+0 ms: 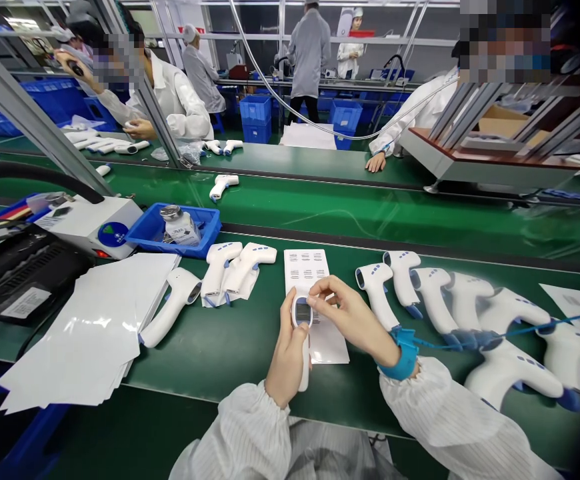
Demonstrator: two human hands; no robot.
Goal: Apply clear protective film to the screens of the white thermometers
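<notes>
Inside a workroom (265,30), near the green tabletop's front edge (190,381), the left grip (286,357) clasps a white gun-shaped plastic device (303,313); the right grip (351,312) touches its head, pinch unclear.

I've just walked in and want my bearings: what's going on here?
A person holds a white handheld device in the left grip, its small display in view, with the right grip at that display's edge. A printed sheet lies beneath them on the green bench. More such devices lie to both sides. Off to the left are white papers and a blue tray. Across the bench are other people in light coats.
</notes>
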